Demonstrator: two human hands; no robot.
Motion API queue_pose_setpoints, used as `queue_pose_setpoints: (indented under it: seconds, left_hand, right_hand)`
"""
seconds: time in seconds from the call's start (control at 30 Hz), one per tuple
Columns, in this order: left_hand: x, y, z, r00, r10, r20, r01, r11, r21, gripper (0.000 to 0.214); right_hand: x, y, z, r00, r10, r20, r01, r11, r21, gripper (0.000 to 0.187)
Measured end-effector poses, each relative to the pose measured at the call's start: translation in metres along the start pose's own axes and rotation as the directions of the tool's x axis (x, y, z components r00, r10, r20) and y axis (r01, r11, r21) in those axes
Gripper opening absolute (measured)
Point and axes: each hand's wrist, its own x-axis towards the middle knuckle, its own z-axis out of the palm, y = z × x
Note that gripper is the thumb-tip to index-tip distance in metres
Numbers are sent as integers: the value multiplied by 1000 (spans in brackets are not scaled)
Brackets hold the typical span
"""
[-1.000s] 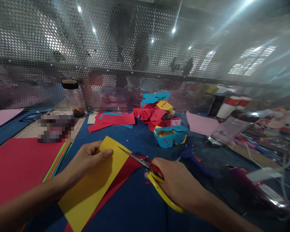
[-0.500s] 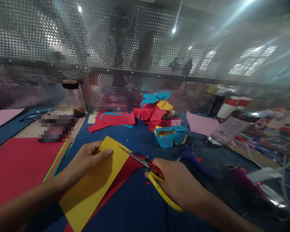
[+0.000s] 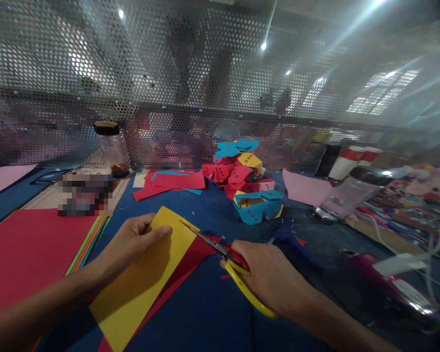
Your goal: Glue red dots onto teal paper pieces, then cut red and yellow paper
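Note:
My left hand (image 3: 141,239) pinches a yellow sheet of paper (image 3: 146,283) near its top left corner, thumb on the upper face. In my right hand (image 3: 260,269) is a pair of scissors (image 3: 247,288) with yellow and red handles. The scissor blades lie across the top right corner of the yellow sheet, pointing up and left, and look nearly closed. Beneath the yellow sheet, a red sheet of paper (image 3: 190,264) shows along its right side. The ends of my right fingers are partly hidden behind the handles.
Folded paper pieces with red dots (image 3: 238,168) are heaped ahead, a blue one (image 3: 253,210) nearest. A stack of coloured paper (image 3: 40,249) lies left, near a lidded jar (image 3: 112,149). To the right are a blue glue gun (image 3: 293,239), a tipped clear cup (image 3: 348,195) and a purple shiny object (image 3: 392,288).
Both hands and the yellow sheet stay nearly in place. The scissor handles have come very slightly closer together.

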Motion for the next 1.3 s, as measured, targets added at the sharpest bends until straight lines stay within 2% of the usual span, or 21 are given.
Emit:
queue_pose_setpoints:
  seconds: [0.4,0.8,0.97,1.13,1.3]
  left_hand:
    - [0,-1,0,1000,-17,16,17,1000,-11,42]
    - [-3,4,4,999,-39,4,39,999,-22,41]
    - [-4,4,5,999,-41,8,41,999,-13,43]
    - [-4,-1,5,997,-56,46,56,998,-5,45]
    - [-2,-8,4,995,-16,94,19,999,-27,45]
  right_hand:
    - [-1,-1,-1,1000,5,-4,-5,1000,0,25]
    - [0,-3,-1,1000,-15,15,15,999,-32,16]
    - [-1,-4,-1,999,-25,19,26,999,-33,18]
    - [-2,-6,-1,1000,-7,14,7,1000,21,21]
    - [-2,-7,-1,1000,-21,9,21,999,38,22]
